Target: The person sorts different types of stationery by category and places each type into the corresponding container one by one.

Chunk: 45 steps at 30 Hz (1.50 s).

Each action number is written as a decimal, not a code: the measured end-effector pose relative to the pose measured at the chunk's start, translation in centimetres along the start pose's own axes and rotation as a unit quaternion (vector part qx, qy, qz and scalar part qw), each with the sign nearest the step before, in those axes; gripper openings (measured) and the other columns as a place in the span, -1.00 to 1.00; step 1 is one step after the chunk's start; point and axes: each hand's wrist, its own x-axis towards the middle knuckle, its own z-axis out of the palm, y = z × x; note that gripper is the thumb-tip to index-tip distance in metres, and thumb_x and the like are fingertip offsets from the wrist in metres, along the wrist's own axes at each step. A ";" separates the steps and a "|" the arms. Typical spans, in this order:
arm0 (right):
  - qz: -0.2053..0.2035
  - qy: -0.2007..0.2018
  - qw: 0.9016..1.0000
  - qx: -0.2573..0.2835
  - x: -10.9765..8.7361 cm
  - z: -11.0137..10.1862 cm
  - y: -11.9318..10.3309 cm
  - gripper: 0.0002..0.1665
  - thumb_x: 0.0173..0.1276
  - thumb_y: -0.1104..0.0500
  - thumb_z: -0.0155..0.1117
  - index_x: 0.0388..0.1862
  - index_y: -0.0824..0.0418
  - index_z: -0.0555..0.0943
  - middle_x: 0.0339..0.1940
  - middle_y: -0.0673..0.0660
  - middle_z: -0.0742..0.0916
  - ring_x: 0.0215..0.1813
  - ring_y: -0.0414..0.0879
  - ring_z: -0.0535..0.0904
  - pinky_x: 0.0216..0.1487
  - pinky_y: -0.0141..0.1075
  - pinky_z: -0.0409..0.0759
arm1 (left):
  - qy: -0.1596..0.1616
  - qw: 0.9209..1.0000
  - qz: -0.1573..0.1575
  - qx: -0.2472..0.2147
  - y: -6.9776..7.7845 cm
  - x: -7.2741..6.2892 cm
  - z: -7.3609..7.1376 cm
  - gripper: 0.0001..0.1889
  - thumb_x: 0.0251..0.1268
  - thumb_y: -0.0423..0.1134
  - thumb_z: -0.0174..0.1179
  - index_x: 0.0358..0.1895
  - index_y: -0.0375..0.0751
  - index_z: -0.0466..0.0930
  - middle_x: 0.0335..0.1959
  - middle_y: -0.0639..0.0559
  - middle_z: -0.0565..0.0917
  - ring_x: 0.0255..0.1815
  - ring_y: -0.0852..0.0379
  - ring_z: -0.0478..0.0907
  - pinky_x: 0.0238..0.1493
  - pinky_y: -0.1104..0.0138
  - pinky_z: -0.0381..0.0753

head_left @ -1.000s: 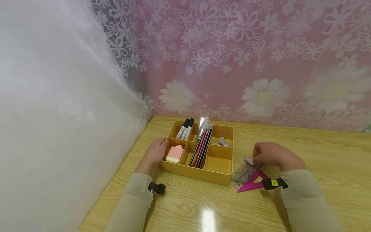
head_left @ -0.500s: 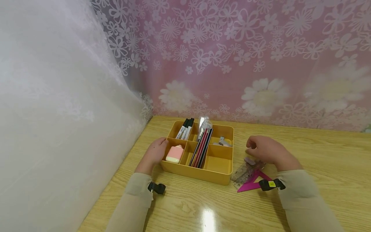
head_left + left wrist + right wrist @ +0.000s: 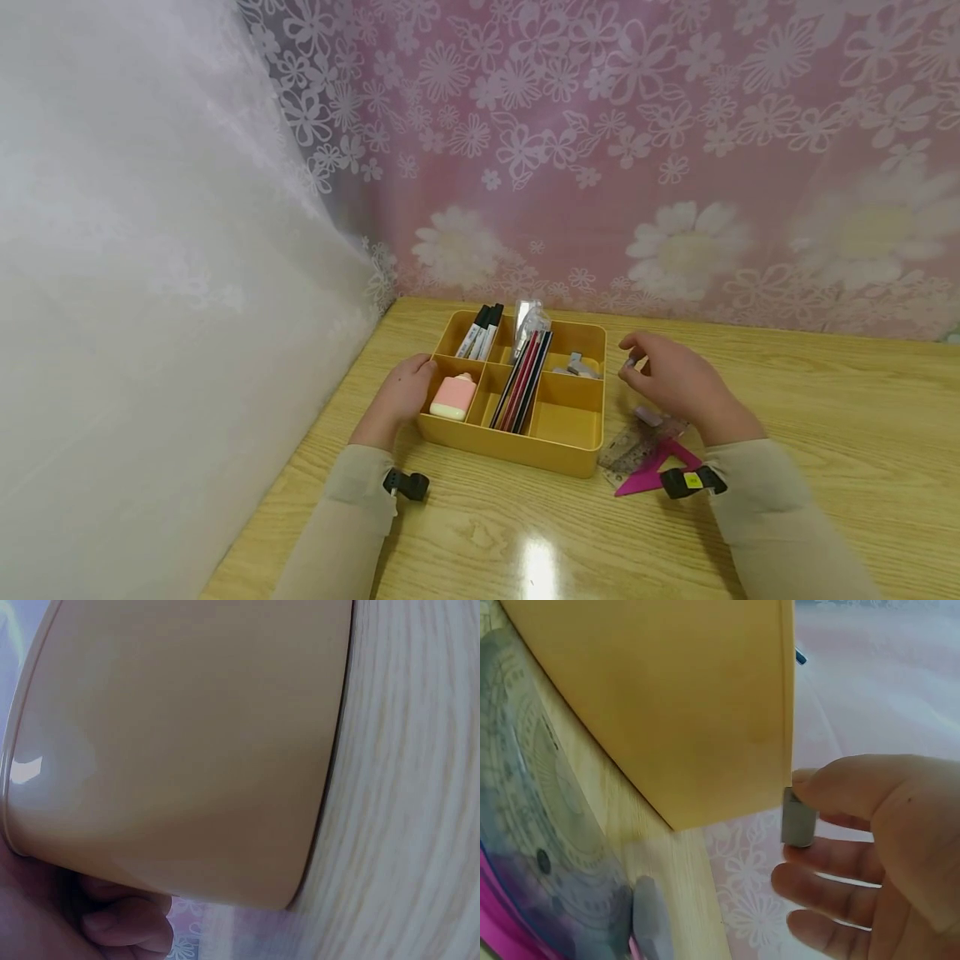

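My left hand (image 3: 405,388) grips the left wall of a yellow divided organizer tray (image 3: 517,454); its curled fingers (image 3: 127,922) show beside the wall in the left wrist view. Just off the tray's right side, my right hand (image 3: 675,383) pinches a small grey block (image 3: 800,817) between thumb and index finger, with the other fingers loosely bent. Similar grey pieces (image 3: 581,368) lie in the back right compartment. Below the right hand are a clear protractor (image 3: 544,787), a pink set square (image 3: 645,482) and another greyish block (image 3: 651,919) on the table.
Other compartments hold black-capped markers (image 3: 480,333), a clear plastic packet (image 3: 528,321), dark and red pencils (image 3: 521,383) and a pink bottle-shaped item (image 3: 454,396). A white sheet (image 3: 187,292) hangs at the left and a pink flowered curtain (image 3: 562,208) behind the table.
My right hand has moved up and left from above the protractor and set square to beside the tray, where the pinched grey block now shows. The left hand keeps its grip.
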 end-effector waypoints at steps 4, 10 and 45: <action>-0.013 0.020 1.000 0.006 0.3 0.5 0.2 -0.44 0.51 0.03 0.23 0.38 0.24 0.45 0.04 0.13 0.69 -0.02 0.06 0.64 -0.06 0.06 0.64 | -0.001 1.000 0.006 0.007 0.1 0.0 0.0 -0.48 0.70 -0.03 -0.27 0.49 -0.21 0.36 0.43 -0.17 0.43 0.48 -0.20 0.27 0.45 -0.14 0.21; -0.034 0.042 0.998 0.015 0.4 0.8 -0.1 -0.44 0.52 0.09 0.23 0.42 0.25 0.43 0.15 0.18 0.65 -0.04 0.03 0.63 -0.07 0.04 0.63 | -0.003 1.000 0.003 0.003 0.1 0.0 0.0 -0.48 0.70 -0.03 -0.26 0.49 -0.19 0.36 0.43 -0.17 0.44 0.48 -0.20 0.28 0.45 -0.14 0.22; -0.090 0.052 0.995 -0.003 0.5 2.1 -1.6 -0.59 0.48 0.12 0.31 0.26 0.11 0.57 0.20 0.13 0.64 -0.12 -0.07 0.63 -0.12 -0.04 0.65 | 0.003 1.000 -0.008 -0.004 -0.1 0.1 0.0 -0.46 0.69 0.00 -0.24 0.51 -0.19 0.34 0.47 -0.18 0.39 0.51 -0.21 0.23 0.46 -0.15 0.19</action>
